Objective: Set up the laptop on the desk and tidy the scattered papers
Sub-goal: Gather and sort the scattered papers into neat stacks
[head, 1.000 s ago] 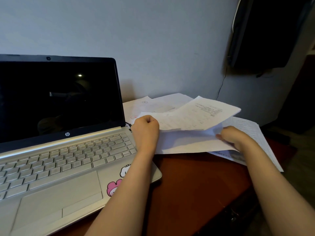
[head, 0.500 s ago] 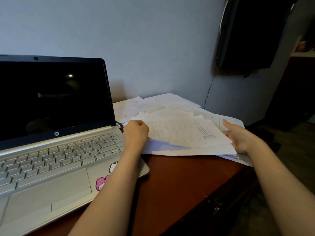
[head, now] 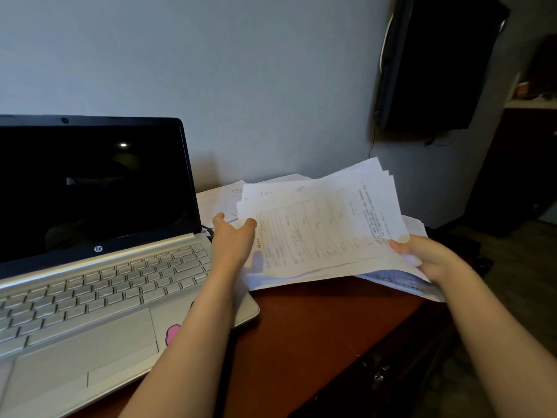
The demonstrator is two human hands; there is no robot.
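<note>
A silver laptop (head: 99, 285) stands open on the left of the reddish-brown desk (head: 313, 324), its screen dark. To its right, my right hand (head: 428, 257) grips the near right edge of a stack of white printed papers (head: 325, 224), lifted and tilted up off the desk. My left hand (head: 233, 239) hovers at the stack's left edge with fingers spread, a fingertip touching the paper. More sheets (head: 217, 203) lie flat behind, by the laptop's screen, and another sheet (head: 404, 282) lies under my right hand.
A pink sticker (head: 173, 333) sits on the laptop's palm rest. A dark garment (head: 434, 61) hangs on the wall at upper right, with a thin cable below it. The desk's right edge drops to a dark floor (head: 512, 267). A drawer handle (head: 376, 375) shows below the desk front.
My right hand has gathered the sheets into one stack and raised its right side off the desk. My left hand has let go of the left edge and opened.
</note>
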